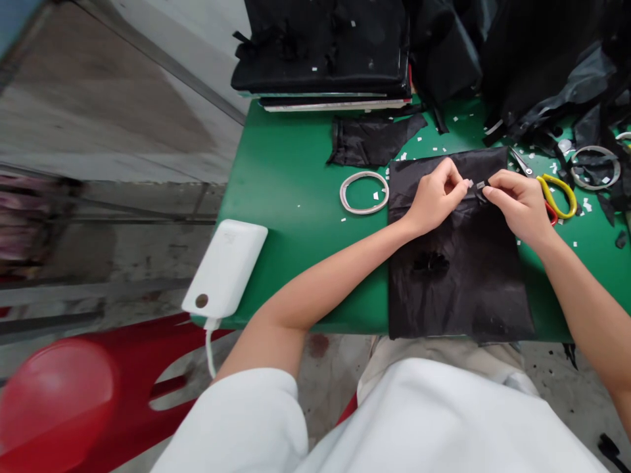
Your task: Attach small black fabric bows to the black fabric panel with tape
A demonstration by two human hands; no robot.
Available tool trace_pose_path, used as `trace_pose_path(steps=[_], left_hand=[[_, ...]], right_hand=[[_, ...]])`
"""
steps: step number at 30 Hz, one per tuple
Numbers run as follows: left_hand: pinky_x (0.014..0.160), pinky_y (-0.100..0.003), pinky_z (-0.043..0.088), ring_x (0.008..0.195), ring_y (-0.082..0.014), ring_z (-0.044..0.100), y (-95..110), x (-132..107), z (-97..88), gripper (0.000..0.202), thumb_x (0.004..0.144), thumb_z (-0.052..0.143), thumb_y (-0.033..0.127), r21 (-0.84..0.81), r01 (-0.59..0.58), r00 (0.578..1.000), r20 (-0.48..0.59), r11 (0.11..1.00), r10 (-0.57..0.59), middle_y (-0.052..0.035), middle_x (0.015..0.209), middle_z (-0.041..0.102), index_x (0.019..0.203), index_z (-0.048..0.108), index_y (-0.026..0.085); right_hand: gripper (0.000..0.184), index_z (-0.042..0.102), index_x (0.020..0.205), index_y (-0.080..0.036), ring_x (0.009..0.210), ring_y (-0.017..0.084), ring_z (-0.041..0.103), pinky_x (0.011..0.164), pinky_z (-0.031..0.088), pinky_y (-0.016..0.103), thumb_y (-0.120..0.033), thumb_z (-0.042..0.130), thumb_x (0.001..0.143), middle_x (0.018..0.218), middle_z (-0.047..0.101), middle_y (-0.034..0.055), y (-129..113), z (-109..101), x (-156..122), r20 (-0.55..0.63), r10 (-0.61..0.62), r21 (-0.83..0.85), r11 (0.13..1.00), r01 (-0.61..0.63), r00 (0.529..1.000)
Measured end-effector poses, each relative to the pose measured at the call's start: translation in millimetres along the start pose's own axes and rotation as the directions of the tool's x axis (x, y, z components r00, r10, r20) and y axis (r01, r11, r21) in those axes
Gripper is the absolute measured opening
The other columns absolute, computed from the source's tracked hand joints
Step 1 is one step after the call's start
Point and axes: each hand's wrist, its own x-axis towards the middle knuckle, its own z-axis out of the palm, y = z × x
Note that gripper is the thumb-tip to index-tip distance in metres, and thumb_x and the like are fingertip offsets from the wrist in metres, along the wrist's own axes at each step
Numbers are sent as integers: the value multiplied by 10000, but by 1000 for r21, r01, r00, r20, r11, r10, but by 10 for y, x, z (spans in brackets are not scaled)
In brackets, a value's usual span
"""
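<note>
A black sheet of thin fabric (461,276) lies flat on the green table (296,197) in front of me. Both my hands meet above its upper part. My left hand (436,196) is closed in a pinch on a tiny white scrap. My right hand (517,200) is closed in a pinch on a small black piece that I cannot make out. The two pinches almost touch. A small black bow-like piece (431,263) rests on the sheet below my left hand.
A white ring of tape (363,192) lies left of the sheet. Yellow-and-red scissors (552,190) lie to the right, another tape ring (595,167) beyond. A white power bank (225,266) overhangs the table's left corner. Black fabric stacks (325,46) fill the far side; white scraps are scattered.
</note>
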Motion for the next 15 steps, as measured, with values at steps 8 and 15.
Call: trace_pose_path(steps=[8,15], left_hand=[[405,-180,397,531,-25,591,40,-13,4,221,932,331,128,-36,-49,999,19,998,50,-62,1039,584,829,524,160],[609,-199,521,672,-58,626,42,-12,-7,198,839,499,81,66,-174,984,37,983,172,-60,1056,611,987,619,137]], right_hand=[[278,522,608,-227,502,122,379,482,310,301,-304,626,854,547,411,-21,188,25,12,13,152,132,980,-153,988],[315,554,609,-231,520,140,448,490,360,317,-365,626,885,554,477,-5,230,32,20,40,167,135,976,-171,985]])
